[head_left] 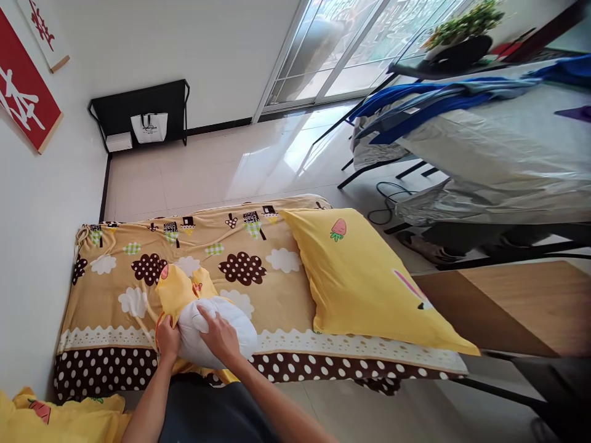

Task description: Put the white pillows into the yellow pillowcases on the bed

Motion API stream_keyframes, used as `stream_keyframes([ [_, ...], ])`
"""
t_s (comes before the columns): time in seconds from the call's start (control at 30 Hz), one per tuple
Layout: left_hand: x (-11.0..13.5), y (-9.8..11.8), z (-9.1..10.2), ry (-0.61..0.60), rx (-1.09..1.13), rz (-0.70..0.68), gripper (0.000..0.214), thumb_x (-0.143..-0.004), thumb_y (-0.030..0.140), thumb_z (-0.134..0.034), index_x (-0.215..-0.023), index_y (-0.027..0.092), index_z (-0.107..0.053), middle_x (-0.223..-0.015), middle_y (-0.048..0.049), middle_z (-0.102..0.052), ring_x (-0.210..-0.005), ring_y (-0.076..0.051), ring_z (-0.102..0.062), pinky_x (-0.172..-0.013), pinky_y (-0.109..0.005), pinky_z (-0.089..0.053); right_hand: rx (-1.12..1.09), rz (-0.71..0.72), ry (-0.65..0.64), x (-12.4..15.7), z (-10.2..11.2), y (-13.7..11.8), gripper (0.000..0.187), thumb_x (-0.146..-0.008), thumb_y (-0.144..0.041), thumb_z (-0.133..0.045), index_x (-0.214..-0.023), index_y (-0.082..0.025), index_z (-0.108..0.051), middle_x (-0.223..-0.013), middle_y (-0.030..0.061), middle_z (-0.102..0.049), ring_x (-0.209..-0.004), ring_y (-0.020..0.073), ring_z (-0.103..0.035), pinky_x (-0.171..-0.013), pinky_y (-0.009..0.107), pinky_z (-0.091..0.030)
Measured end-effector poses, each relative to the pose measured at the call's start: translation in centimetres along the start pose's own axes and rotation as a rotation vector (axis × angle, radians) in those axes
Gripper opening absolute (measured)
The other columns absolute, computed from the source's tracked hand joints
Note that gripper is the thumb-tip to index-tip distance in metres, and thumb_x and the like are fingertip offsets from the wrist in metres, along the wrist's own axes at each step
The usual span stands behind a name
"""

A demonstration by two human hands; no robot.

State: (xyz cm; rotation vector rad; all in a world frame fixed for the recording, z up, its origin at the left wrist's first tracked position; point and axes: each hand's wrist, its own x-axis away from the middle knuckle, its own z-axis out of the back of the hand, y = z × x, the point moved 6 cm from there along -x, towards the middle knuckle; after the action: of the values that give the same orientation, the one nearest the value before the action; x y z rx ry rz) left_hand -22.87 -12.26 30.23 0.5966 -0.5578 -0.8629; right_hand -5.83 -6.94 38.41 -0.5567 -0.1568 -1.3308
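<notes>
A plump white pillow [194,347] lies on the near edge of the bed in front of me, partly wrapped by a yellow pillowcase [174,294] with carrot or strawberry prints. My left hand [168,338] is closed around the pillowcase's edge at the pillow's left side. On top of the pillow, my right hand [219,332] grips a fold of the white surface near the case's opening. Some yellow fabric also shows below the pillow, next to my body. How far the pillow reaches into the case is hidden.
A filled yellow pillow [355,277] rests on the right part of the patterned bedsheet [277,289]. More yellow bedding [64,418] sits at lower left. A wooden table [521,301] and a plastic-covered rack [498,147] stand at right; a black shelf [143,101] is by the wall.
</notes>
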Motion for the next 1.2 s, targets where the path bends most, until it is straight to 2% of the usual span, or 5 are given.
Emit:
stream_keyframes([
  [0.2,0.5,0.7,1.3,0.009,-0.218,-0.125,0.015,-0.082,0.016,-0.046,-0.073,0.019,-0.057,-0.066,-0.0033,-0.058,-0.065,-0.018,-0.054,-0.061,-0.027,-0.031,0.026,0.040,0.016,1.2,-0.6,-1.6,0.066,-0.082,-0.024,-0.055,-0.146,-0.031,-0.039,-0.117,0.0110,-0.061,-0.102,0.0273,-0.059,-0.086,0.034,-0.041],
  [0.5,-3.9,4.7,3.5,-0.251,-0.378,-0.492,0.017,-0.081,0.011,-0.049,-0.078,0.022,-0.061,-0.087,-0.0040,-0.063,-0.090,-0.019,-0.056,-0.077,-0.026,-0.040,0.004,0.138,0.026,1.8,-1.3,-4.7,0.067,-0.079,-0.019,-0.056,-0.143,-0.029,-0.042,-0.112,0.0112,-0.061,-0.098,0.0278,-0.058,-0.085,0.037,-0.041],
  [0.77,0.4,2.7,5.3,-0.254,-0.470,-0.374,0.023,-0.074,0.000,-0.041,-0.075,0.019,-0.055,-0.081,-0.0014,-0.056,-0.075,-0.014,-0.053,-0.067,-0.024,-0.038,-0.217,0.280,0.055,3.7,0.3,1.1,0.070,-0.078,-0.037,-0.065,-0.144,-0.031,-0.041,-0.142,0.0138,-0.047,-0.130,0.0325,-0.043,-0.106,0.049,-0.027],
  [1.03,2.0,5.0,4.5,-0.299,-0.786,-0.643,0.024,-0.080,0.003,-0.046,-0.088,0.020,-0.062,-0.093,-0.0046,-0.060,-0.093,-0.021,-0.053,-0.082,-0.033,-0.041,-0.294,0.272,-0.128,4.1,-3.6,1.7,0.060,-0.080,-0.035,-0.057,-0.139,-0.030,-0.048,-0.122,0.0100,-0.063,-0.108,0.0290,-0.055,-0.093,0.043,-0.038],
  [1.2,0.9,8.2,1.0,-0.475,-0.879,-0.770,0.025,-0.088,0.010,-0.042,-0.101,0.018,-0.061,-0.103,-0.0090,-0.060,-0.097,-0.023,-0.053,-0.083,-0.036,-0.043,-0.418,0.355,-0.203,3.8,-4.1,1.3,0.056,-0.077,-0.025,-0.055,-0.133,-0.027,-0.055,-0.111,0.0070,-0.066,-0.100,0.0245,-0.056,-0.093,0.036,-0.038],
])
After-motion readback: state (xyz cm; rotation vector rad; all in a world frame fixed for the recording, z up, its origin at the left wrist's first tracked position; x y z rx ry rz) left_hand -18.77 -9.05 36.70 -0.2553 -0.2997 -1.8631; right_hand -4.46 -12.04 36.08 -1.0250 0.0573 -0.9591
